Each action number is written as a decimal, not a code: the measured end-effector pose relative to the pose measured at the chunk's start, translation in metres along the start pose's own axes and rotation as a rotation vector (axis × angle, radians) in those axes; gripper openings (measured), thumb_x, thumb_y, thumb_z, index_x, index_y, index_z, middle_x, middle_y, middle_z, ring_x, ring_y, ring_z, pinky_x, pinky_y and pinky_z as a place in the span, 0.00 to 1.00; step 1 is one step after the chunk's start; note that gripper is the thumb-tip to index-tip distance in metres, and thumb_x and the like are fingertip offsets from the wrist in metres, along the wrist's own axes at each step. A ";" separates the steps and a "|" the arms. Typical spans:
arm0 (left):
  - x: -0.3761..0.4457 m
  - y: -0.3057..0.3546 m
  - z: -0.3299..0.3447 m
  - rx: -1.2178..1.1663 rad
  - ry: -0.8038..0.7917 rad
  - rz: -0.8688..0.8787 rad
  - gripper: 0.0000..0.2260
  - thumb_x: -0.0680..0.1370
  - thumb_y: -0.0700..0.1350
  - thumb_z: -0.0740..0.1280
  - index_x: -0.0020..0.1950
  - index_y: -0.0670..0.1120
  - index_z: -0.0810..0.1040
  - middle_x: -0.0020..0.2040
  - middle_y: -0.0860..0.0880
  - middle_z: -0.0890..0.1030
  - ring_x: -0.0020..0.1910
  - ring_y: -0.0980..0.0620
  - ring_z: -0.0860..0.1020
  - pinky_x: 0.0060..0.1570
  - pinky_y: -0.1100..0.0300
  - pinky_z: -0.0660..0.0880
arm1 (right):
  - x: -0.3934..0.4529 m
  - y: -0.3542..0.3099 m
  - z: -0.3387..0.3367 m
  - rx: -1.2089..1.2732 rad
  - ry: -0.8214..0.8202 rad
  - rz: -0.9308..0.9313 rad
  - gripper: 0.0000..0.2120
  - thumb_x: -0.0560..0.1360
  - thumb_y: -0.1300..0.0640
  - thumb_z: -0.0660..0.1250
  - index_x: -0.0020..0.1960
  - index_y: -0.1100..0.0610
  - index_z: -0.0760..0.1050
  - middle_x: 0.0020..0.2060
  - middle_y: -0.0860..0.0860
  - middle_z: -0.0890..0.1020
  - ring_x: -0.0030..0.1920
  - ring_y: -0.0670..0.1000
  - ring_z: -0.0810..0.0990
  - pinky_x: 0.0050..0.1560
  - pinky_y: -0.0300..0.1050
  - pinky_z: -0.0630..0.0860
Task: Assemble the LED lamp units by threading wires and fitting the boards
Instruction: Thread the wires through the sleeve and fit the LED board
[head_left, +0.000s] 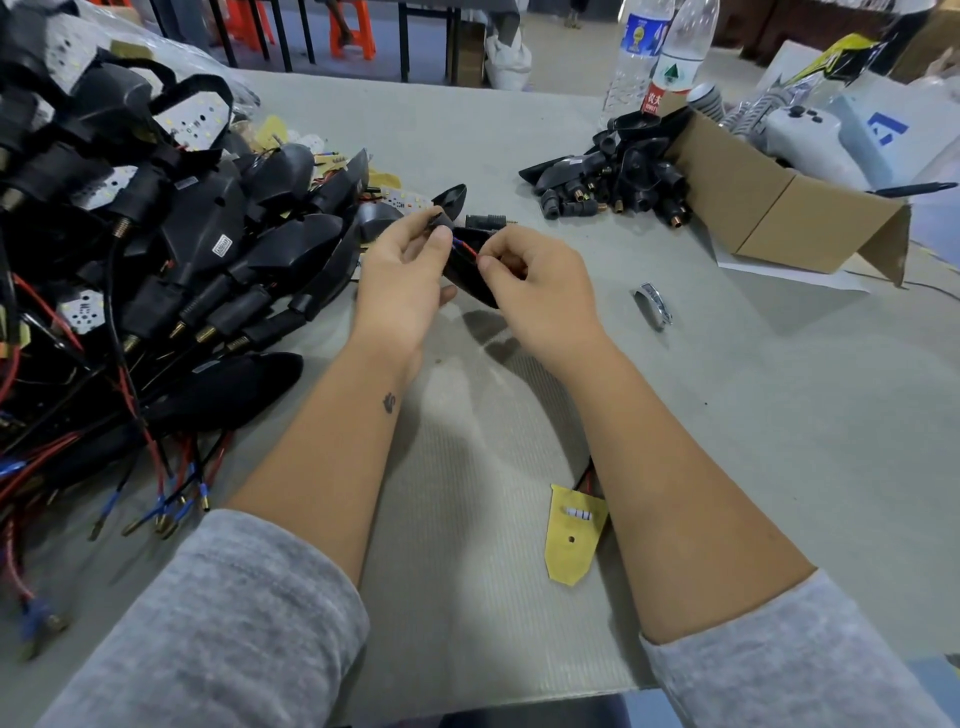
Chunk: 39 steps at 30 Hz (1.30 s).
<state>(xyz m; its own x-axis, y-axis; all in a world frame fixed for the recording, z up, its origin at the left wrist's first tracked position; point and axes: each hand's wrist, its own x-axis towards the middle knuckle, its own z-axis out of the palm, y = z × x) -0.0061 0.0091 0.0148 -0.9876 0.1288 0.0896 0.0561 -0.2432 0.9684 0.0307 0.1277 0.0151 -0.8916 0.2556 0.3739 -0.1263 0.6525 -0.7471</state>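
Working at the grey table (675, 415), I judge the job well along but far from finished: the big heap of wired lamp units (156, 234) fills the left of the frame, while a smaller pile of bare black housings (613, 182) waits at the upper right beside the cardboard box (769, 208). The unit in hand sits at centre frame, lifted just above the table. My left hand (402, 280) grips the black housing (467, 270), fingers curled round its upper end. My right hand (535, 280) pinches the red and blue wires (465, 248) against the housing's opening, so I reckon threading is the step under way. The yellow-backed board (574, 530) lies low in the frame, just beside my right forearm, its wires partly hidden beneath the arm; fitting it looks to be left. Two water bottles (660, 57) stand at the top right, well apart. A small silvery clip (655, 306) lies right of my hands. Nothing blocks the reach to the board.
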 end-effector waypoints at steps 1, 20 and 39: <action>0.000 0.000 -0.001 0.004 0.005 0.013 0.11 0.82 0.43 0.62 0.63 0.50 0.75 0.50 0.58 0.80 0.47 0.61 0.77 0.42 0.64 0.76 | 0.000 0.001 0.001 -0.023 -0.022 0.002 0.07 0.75 0.56 0.63 0.39 0.48 0.75 0.26 0.38 0.74 0.32 0.43 0.70 0.37 0.44 0.68; -0.006 0.004 0.005 -0.087 -0.063 -0.014 0.09 0.81 0.39 0.63 0.59 0.48 0.75 0.57 0.50 0.79 0.59 0.52 0.79 0.50 0.60 0.80 | 0.000 -0.005 -0.004 0.205 0.035 0.040 0.07 0.78 0.60 0.67 0.44 0.57 0.83 0.34 0.45 0.81 0.37 0.42 0.75 0.42 0.40 0.71; -0.006 0.002 0.006 -0.117 -0.116 -0.002 0.09 0.80 0.39 0.64 0.59 0.48 0.77 0.50 0.53 0.82 0.56 0.54 0.80 0.51 0.59 0.80 | 0.002 -0.004 0.000 0.299 0.107 0.097 0.06 0.75 0.66 0.66 0.45 0.57 0.80 0.35 0.49 0.80 0.38 0.46 0.78 0.45 0.43 0.78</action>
<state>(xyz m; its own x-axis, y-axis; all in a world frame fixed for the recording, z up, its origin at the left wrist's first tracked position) 0.0012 0.0141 0.0175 -0.9639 0.2375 0.1208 0.0304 -0.3524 0.9354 0.0295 0.1261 0.0187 -0.8571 0.3902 0.3365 -0.1790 0.3869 -0.9046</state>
